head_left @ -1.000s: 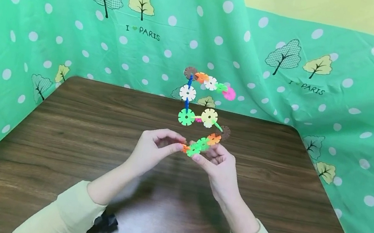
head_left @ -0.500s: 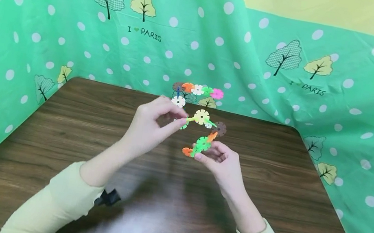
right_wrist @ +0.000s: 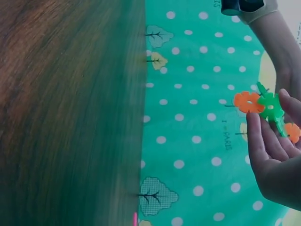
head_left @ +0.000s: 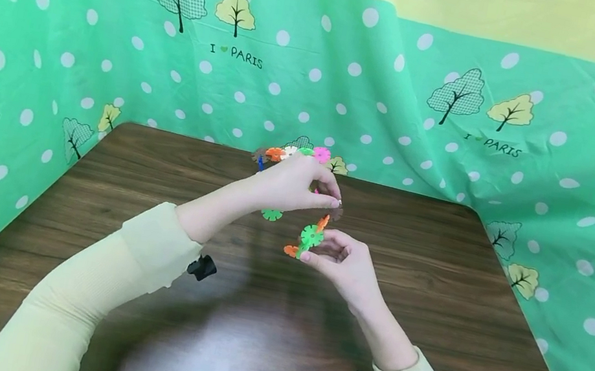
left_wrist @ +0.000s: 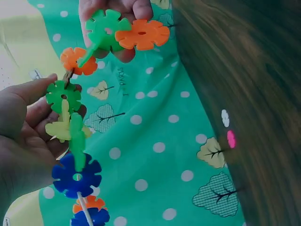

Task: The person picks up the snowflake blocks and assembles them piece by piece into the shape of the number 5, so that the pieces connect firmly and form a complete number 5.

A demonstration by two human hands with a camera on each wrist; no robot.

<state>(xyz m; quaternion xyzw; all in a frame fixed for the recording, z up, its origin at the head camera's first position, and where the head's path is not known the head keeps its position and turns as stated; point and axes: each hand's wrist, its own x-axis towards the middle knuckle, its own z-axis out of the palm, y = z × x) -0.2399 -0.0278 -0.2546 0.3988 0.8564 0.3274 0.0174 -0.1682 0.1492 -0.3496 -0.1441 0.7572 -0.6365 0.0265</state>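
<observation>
A chain of notched plastic snowflake discs, linked edge to edge, hangs between both hands above the table. My left hand reaches across its middle, thumb and fingers pinching a green disc beside the brown one; in the head view this hand covers that stretch. My right hand pinches the near end, at a green disc with an orange disc sticking out to the left. Beyond the left hand the far end shows a pink disc. Blue discs and an orange one continue the chain in the left wrist view.
A dark wood table lies under the hands. On it are a loose white disc and a pink disc, near the far edge. Green dotted cloth walls the back and sides.
My left hand has left the orange end, moving up and along the chain to its middle. The chain's far part has swung down and left. My right hand keeps its hold.
</observation>
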